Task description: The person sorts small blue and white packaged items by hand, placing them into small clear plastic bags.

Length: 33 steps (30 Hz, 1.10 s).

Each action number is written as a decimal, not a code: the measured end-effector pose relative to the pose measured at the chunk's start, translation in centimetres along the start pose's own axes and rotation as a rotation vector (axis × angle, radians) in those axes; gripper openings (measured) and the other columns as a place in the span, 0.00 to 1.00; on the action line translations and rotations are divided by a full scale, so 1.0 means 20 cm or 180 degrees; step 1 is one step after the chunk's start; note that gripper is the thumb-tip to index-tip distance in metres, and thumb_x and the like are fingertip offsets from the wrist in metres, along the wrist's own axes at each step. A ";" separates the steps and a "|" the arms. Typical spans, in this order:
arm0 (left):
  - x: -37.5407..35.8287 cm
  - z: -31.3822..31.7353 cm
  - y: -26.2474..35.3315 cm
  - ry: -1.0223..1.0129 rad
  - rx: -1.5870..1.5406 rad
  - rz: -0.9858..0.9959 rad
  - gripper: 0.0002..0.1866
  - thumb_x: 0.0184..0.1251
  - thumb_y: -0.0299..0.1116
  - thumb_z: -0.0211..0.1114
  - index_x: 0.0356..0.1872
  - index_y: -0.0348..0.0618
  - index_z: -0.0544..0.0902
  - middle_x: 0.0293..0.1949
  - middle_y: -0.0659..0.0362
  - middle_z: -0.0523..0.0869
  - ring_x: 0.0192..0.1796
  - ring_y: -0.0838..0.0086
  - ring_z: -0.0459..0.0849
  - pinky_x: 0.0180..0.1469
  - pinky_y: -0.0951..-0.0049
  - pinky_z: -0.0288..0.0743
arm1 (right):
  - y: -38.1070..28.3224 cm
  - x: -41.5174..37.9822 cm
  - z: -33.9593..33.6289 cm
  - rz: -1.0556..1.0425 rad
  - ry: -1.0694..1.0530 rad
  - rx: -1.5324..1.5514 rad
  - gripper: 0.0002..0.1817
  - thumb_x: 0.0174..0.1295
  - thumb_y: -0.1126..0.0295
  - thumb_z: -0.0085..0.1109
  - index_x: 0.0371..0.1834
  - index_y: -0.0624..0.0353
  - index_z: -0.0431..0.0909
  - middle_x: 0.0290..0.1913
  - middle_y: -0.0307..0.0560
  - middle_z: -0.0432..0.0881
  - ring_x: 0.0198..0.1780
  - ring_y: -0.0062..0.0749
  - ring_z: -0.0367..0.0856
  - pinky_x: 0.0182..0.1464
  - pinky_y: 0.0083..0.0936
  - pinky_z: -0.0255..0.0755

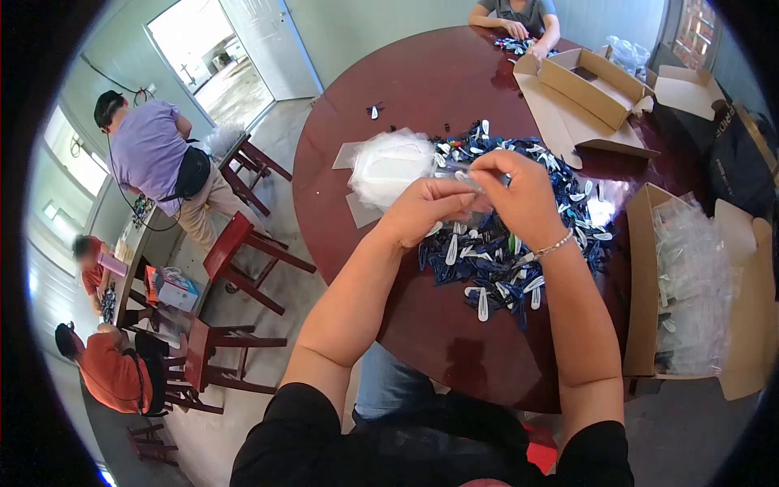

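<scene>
Over a large pile of dark and white hair clips, my left hand pinches a small clear plastic bag. Close on its right, my right hand has thumb and fingers pressed together at the bag's upper edge; what exactly they hold is too small to make out. Beyond my left hand lies a stack of thin white translucent bags. The clips spread around and beneath both hands, and part of the pile is hidden by them.
The round dark red table bears flat open cardboard at the back right. A cardboard box of filled clear bags stands right. Across the table a person handles clips. Several people and red stools are left.
</scene>
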<state>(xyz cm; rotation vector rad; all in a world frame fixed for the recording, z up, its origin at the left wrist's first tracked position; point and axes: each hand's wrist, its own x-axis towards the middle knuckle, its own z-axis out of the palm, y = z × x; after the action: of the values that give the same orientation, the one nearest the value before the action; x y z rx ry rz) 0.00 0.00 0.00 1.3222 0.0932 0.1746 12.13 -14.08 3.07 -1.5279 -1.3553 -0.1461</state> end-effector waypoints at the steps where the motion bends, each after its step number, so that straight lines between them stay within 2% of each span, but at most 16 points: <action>1: 0.00 0.01 0.00 0.0163 0.0250 0.0005 0.14 0.69 0.32 0.64 0.51 0.34 0.84 0.47 0.51 0.88 0.49 0.73 0.86 0.53 0.74 0.79 | 0.00 0.01 -0.02 0.0337 -0.0089 0.0212 0.05 0.64 0.72 0.61 0.36 0.62 0.82 0.32 0.40 0.83 0.33 0.25 0.79 0.39 0.22 0.73; 3: 0.00 0.00 -0.03 0.0329 0.0455 -0.0017 0.13 0.69 0.32 0.65 0.47 0.34 0.86 0.43 0.52 0.89 0.45 0.72 0.88 0.51 0.74 0.80 | 0.00 0.00 -0.06 0.0866 -0.0323 0.0460 0.06 0.63 0.72 0.62 0.35 0.64 0.81 0.30 0.36 0.81 0.32 0.15 0.74 0.37 0.19 0.70; 5: 0.01 -0.01 -0.05 0.0243 0.0401 0.0044 0.09 0.66 0.31 0.67 0.41 0.36 0.88 0.39 0.55 0.90 0.42 0.77 0.87 0.46 0.76 0.78 | 0.02 0.01 -0.08 0.0994 -0.0439 0.0542 0.06 0.64 0.72 0.62 0.36 0.64 0.81 0.30 0.35 0.81 0.32 0.15 0.74 0.37 0.18 0.69; 8: 0.00 0.00 -0.03 0.0377 0.0403 0.0048 0.09 0.64 0.30 0.69 0.40 0.35 0.88 0.38 0.54 0.90 0.39 0.77 0.87 0.44 0.77 0.78 | 0.04 0.01 -0.07 0.1098 -0.0489 0.0638 0.06 0.64 0.71 0.62 0.36 0.64 0.81 0.32 0.35 0.82 0.33 0.16 0.75 0.39 0.18 0.70; 11: 0.00 0.00 -0.03 0.0499 0.0382 0.0025 0.09 0.62 0.27 0.69 0.39 0.32 0.88 0.38 0.51 0.90 0.40 0.72 0.88 0.49 0.73 0.81 | 0.02 0.00 -0.04 0.1057 -0.0159 0.0818 0.06 0.64 0.72 0.62 0.37 0.64 0.82 0.35 0.36 0.83 0.35 0.16 0.77 0.41 0.19 0.72; 13: 0.00 0.01 -0.02 0.0569 0.0355 0.0058 0.09 0.61 0.27 0.70 0.39 0.32 0.88 0.38 0.51 0.90 0.40 0.72 0.88 0.49 0.74 0.81 | 0.01 0.00 -0.03 0.0535 0.0451 0.0479 0.06 0.62 0.74 0.64 0.40 0.64 0.82 0.36 0.39 0.83 0.36 0.20 0.80 0.43 0.20 0.74; 14: 0.00 0.01 -0.01 0.0634 0.0335 0.0098 0.09 0.61 0.27 0.71 0.39 0.32 0.88 0.38 0.51 0.90 0.39 0.73 0.88 0.49 0.74 0.81 | -0.01 0.01 -0.04 0.0537 0.0436 0.0475 0.06 0.62 0.74 0.64 0.40 0.64 0.82 0.36 0.39 0.83 0.36 0.20 0.80 0.43 0.20 0.74; 16: 0.00 0.01 -0.01 0.0690 0.0320 0.0158 0.09 0.60 0.27 0.71 0.38 0.32 0.88 0.37 0.52 0.90 0.38 0.74 0.88 0.47 0.75 0.80 | -0.05 0.01 -0.06 -0.0323 0.0430 -0.0283 0.11 0.58 0.76 0.66 0.44 0.62 0.81 0.35 0.42 0.82 0.36 0.25 0.81 0.44 0.21 0.74; 17: 0.00 0.01 -0.02 0.0739 0.0318 0.0217 0.09 0.60 0.27 0.72 0.38 0.32 0.88 0.36 0.54 0.90 0.37 0.76 0.87 0.45 0.76 0.80 | -0.06 0.01 -0.06 -0.0320 0.0418 -0.0283 0.11 0.58 0.76 0.66 0.44 0.62 0.81 0.35 0.42 0.82 0.36 0.25 0.81 0.44 0.21 0.74; 19: -0.01 0.03 -0.01 0.0797 0.0430 0.0264 0.08 0.61 0.28 0.72 0.37 0.33 0.88 0.35 0.56 0.90 0.36 0.78 0.86 0.44 0.77 0.78 | -0.08 0.02 -0.03 -0.1000 0.0590 -0.0944 0.12 0.55 0.77 0.67 0.43 0.62 0.82 0.34 0.45 0.81 0.34 0.28 0.81 0.42 0.22 0.75; 23: -0.02 0.04 -0.01 0.0920 0.0757 0.0452 0.07 0.62 0.28 0.71 0.37 0.34 0.89 0.33 0.60 0.89 0.34 0.83 0.82 0.40 0.80 0.75 | -0.12 0.02 0.02 -0.0438 0.0885 -0.0690 0.10 0.53 0.77 0.68 0.39 0.62 0.81 0.34 0.45 0.82 0.33 0.31 0.81 0.40 0.25 0.75; 25: -0.01 0.05 -0.01 0.0959 0.0880 0.0458 0.07 0.62 0.28 0.71 0.38 0.34 0.89 0.33 0.60 0.89 0.35 0.83 0.82 0.40 0.80 0.75 | -0.11 0.00 -0.02 0.0532 -0.0055 0.0016 0.09 0.54 0.76 0.67 0.37 0.63 0.81 0.32 0.45 0.82 0.31 0.34 0.80 0.38 0.28 0.75; 30: -0.01 0.03 -0.02 0.0925 0.1152 0.0350 0.07 0.64 0.26 0.69 0.39 0.34 0.89 0.35 0.60 0.89 0.37 0.83 0.82 0.43 0.80 0.76 | -0.06 -0.01 -0.03 -0.0247 -0.0379 -0.0600 0.08 0.56 0.72 0.67 0.37 0.62 0.82 0.31 0.46 0.83 0.33 0.37 0.81 0.38 0.31 0.75; 31: 0.00 0.02 -0.04 0.0827 0.1142 0.0546 0.08 0.64 0.27 0.69 0.41 0.35 0.89 0.34 0.61 0.89 0.36 0.85 0.80 0.41 0.80 0.75 | -0.08 -0.01 -0.03 -0.0399 -0.0430 -0.0779 0.08 0.56 0.70 0.67 0.36 0.62 0.82 0.32 0.47 0.84 0.34 0.38 0.82 0.38 0.32 0.75; 32: 0.01 0.01 -0.06 0.0728 0.1127 0.0739 0.09 0.63 0.28 0.69 0.43 0.37 0.89 0.33 0.63 0.89 0.34 0.86 0.79 0.39 0.81 0.74 | -0.11 -0.02 -0.06 -0.0119 -0.0589 -0.1014 0.08 0.57 0.68 0.66 0.36 0.60 0.82 0.33 0.48 0.85 0.37 0.42 0.83 0.48 0.37 0.75; 33: 0.01 0.01 -0.06 0.0722 0.1188 0.0653 0.08 0.64 0.28 0.69 0.43 0.39 0.89 0.32 0.64 0.88 0.34 0.87 0.77 0.38 0.80 0.73 | -0.09 -0.03 -0.06 -0.0093 -0.0598 -0.1019 0.08 0.57 0.68 0.66 0.36 0.60 0.82 0.33 0.48 0.85 0.37 0.42 0.83 0.48 0.37 0.75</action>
<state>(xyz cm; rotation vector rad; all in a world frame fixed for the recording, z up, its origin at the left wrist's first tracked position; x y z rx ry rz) 0.30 -0.54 -1.15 1.6806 0.1893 0.5008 11.05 -15.59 4.35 -1.8248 -1.5592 -0.2531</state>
